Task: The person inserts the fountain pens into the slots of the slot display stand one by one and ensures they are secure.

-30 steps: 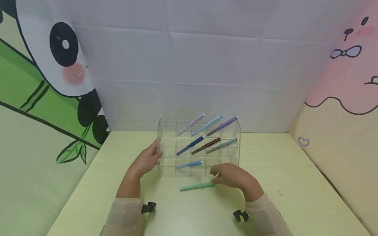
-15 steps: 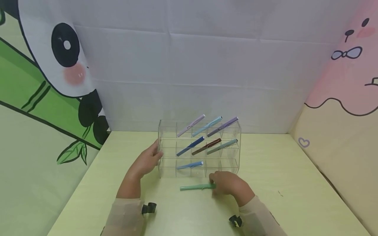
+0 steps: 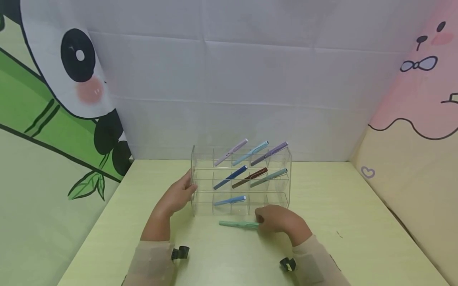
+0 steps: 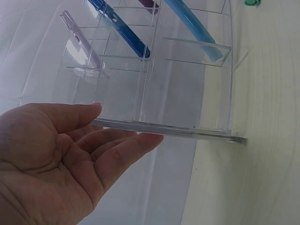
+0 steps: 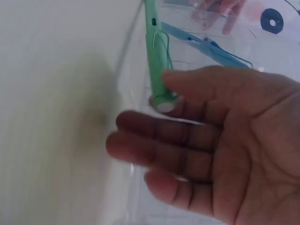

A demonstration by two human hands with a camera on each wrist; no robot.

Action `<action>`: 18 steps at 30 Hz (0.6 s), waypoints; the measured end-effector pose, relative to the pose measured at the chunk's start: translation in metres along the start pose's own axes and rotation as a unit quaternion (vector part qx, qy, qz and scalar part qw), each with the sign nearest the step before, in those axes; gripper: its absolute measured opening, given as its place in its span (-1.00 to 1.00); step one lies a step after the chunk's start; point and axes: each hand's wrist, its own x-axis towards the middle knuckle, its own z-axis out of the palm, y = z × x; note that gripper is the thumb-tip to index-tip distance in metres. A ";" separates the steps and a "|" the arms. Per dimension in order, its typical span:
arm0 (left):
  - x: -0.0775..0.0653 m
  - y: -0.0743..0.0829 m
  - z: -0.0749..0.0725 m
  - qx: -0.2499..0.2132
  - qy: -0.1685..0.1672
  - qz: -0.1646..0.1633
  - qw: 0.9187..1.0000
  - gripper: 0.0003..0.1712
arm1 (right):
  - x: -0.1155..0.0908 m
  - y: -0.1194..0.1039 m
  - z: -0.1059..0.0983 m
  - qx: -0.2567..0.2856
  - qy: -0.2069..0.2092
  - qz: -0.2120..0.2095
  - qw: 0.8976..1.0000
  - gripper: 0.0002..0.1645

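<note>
A clear acrylic pen rack (image 3: 202, 185) stands on the table with three tiers. My left hand (image 3: 177, 195) grips its left side panel, thumb on the inner face and fingers outside, as the left wrist view shows. My right hand (image 3: 280, 221) pinches a green pen (image 3: 236, 224) by its capped end between thumb and index finger, in front of the rack's bottom tier. In the right wrist view the other fingers of that hand curl loosely below the green pen (image 5: 156, 51). A light blue pen (image 3: 230, 200) lies in the bottom tier.
Lilac (image 3: 230, 152), sky-blue (image 3: 250, 153) and purple pens (image 3: 269, 153) lean in the top tier. Dark blue (image 3: 230, 177), brown (image 3: 249, 178) and grey-green pens (image 3: 268, 178) lean in the middle tier. A white cloth backdrop (image 3: 250, 79) hangs behind the table (image 3: 343, 206).
My right hand has come down to the green pen, taken its capped end and raised it slightly. The left hand has stayed on the rack's side panel.
</note>
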 end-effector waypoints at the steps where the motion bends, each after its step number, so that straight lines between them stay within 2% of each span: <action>1: 0.000 0.000 0.000 -0.001 -0.001 -0.001 1.000 -0.23 | -0.001 0.002 -0.003 0.011 0.005 -0.009 1.000 -0.85; 5: 0.000 0.000 0.000 0.000 -0.002 -0.004 1.000 -0.23 | -0.003 0.008 -0.014 0.068 0.038 -0.052 0.996 -0.92; 9: 0.002 -0.002 0.000 -0.001 -0.001 -0.006 1.000 -0.23 | -0.003 0.011 -0.020 0.127 0.075 -0.086 0.985 -0.93; 18: 0.003 -0.003 0.001 -0.012 -0.004 -0.003 1.000 -0.23 | -0.006 0.012 -0.028 0.227 0.111 -0.102 0.962 -0.80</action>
